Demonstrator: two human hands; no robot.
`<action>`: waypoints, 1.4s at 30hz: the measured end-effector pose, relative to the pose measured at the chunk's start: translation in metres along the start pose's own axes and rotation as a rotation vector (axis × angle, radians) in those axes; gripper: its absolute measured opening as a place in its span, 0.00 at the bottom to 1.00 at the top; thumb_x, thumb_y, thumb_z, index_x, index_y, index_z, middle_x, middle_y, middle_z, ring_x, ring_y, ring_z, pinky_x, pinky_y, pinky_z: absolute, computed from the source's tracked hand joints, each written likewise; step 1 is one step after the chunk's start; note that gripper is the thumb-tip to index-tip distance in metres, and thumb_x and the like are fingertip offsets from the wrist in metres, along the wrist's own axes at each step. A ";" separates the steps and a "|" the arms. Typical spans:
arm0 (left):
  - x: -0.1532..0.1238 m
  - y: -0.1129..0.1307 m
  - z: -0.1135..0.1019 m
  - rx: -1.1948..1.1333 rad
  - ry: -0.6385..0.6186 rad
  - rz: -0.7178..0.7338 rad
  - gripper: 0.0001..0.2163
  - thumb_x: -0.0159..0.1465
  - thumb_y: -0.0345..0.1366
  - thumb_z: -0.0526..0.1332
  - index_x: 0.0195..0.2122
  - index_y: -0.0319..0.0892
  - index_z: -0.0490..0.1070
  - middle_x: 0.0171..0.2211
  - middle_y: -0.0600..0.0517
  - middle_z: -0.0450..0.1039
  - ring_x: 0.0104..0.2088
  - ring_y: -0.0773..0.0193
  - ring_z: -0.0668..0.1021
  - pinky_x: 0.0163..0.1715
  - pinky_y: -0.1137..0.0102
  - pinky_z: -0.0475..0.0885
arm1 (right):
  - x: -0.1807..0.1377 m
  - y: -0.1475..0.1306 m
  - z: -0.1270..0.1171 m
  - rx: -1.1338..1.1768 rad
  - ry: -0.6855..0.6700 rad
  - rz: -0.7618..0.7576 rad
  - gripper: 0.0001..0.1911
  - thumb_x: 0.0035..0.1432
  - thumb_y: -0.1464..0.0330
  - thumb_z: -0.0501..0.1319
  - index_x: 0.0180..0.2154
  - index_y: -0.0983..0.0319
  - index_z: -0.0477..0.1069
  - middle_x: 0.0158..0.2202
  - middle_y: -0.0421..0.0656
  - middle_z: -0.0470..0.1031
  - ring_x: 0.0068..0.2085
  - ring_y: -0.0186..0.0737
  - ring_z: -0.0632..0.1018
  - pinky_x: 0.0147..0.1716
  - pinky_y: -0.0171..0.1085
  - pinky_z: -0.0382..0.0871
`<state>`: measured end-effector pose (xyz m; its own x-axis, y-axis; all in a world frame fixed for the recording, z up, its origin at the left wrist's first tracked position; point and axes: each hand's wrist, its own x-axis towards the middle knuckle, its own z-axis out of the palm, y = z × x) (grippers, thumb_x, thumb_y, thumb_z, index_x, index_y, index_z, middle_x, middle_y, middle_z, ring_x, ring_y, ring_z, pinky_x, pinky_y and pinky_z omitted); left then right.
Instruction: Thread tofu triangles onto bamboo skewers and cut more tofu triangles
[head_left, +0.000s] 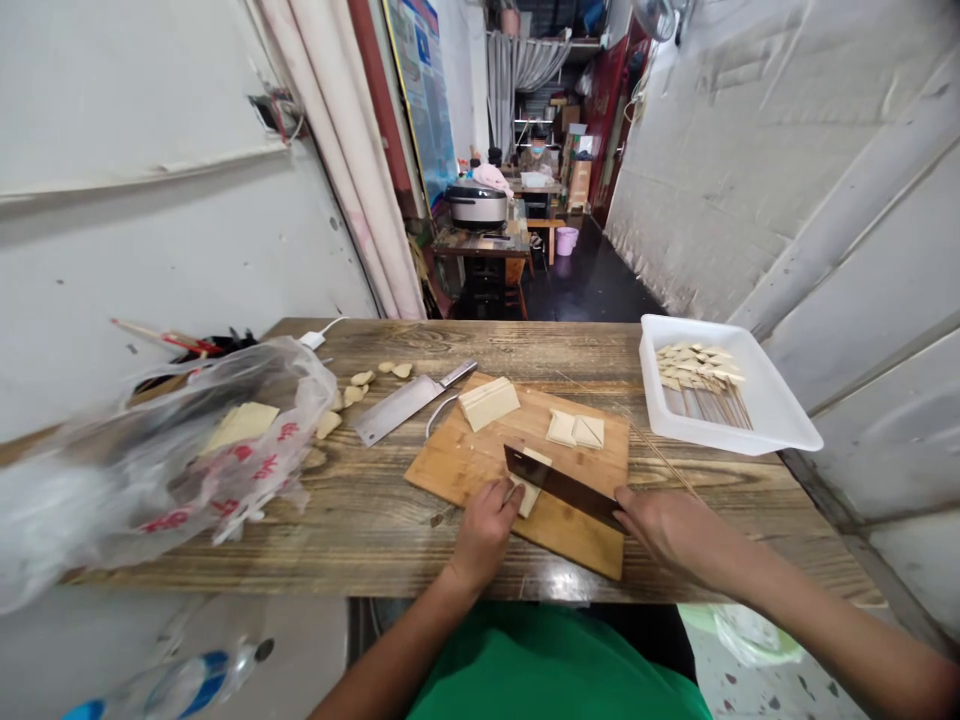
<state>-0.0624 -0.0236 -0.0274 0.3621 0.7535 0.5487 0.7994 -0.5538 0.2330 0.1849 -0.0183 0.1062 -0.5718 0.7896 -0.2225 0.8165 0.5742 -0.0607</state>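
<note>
My right hand [660, 525] is closed round the handle end of a dark cleaver [566, 490]. Its blade lies across a small pale yellow slab of what looks like dried tofu [529, 498] on the wooden cutting board [442, 462]. With curled fingers, my left hand [489, 525] holds the near part of that slab beside the blade. Farther back on the board are a larger stack of pale tofu sheets [489, 403] and a squarish piece [589, 432] cut along diagonal lines.
A second cleaver [405, 405] lies left of the board, near loose pale pieces [328, 425]. A clear plastic bag [262, 470] with more sheets covers the table's left. At right stands a white tray [772, 440] of skewered pieces [697, 365]; thin bamboo skewers [660, 455] lie beside the board.
</note>
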 end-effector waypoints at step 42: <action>0.103 -0.046 -0.022 -0.232 -0.657 0.257 0.24 0.54 0.26 0.58 0.53 0.44 0.63 0.53 0.47 0.66 0.53 0.60 0.67 0.53 0.67 0.61 | -0.038 0.012 0.053 0.264 0.246 0.365 0.15 0.64 0.63 0.42 0.33 0.61 0.63 0.23 0.44 0.74 0.26 0.45 0.78 0.24 0.35 0.59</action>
<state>-0.0727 0.0719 0.0356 0.7942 0.6067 0.0326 0.5556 -0.7470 0.3652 0.2206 -0.0528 0.0620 -0.2219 0.9742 -0.0410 0.9406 0.2028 -0.2722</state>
